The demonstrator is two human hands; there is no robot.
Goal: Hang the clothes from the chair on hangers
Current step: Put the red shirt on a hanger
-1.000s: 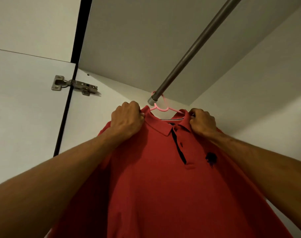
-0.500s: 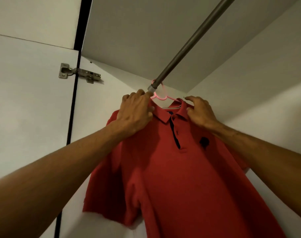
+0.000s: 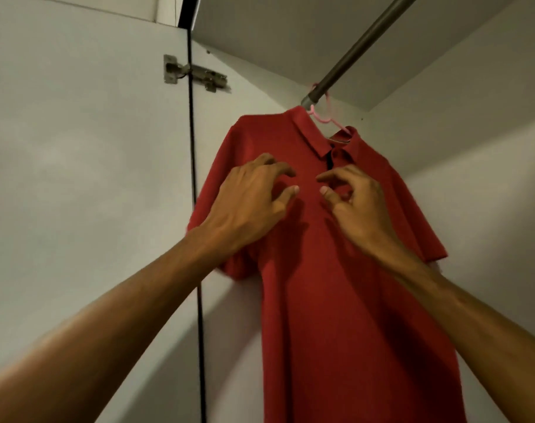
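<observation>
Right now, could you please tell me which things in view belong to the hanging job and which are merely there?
Part of the job:
- red polo shirt, on the hanger
- pink hanger, hooked on the rail
- wardrobe rail
- left hand and right hand, both loosely curled, gripping nothing

Merely there:
- metal hinge
- wardrobe door

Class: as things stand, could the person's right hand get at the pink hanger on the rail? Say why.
Probably yes. The right hand is open and holds nothing, in front of the red shirt just below its collar. The pink hanger shows above, hooked on the rail, with nothing between.
</observation>
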